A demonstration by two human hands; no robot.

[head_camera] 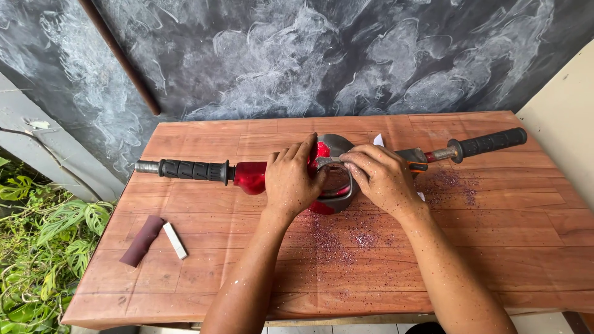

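Handlebar assembly (pixel 247 176), red-painted, with black rubber grips at both ends, lying crosswise at mid wooden table (pixel 507 247). I log my left hand (pixel 291 182) closed over its centre housing, apparently pinning it flat. My right hand (pixel 380 176) pinches a small grey piece (pixel 328 161) against the housing rim, fingertips tight; what the piece is I cannot tell. Red-purple dust (pixel 359 238) speckles the boards just below. Rolled maroon sandpaper (pixel 142 240) and a white stick (pixel 174 240) lie side by side, well apart to the left.
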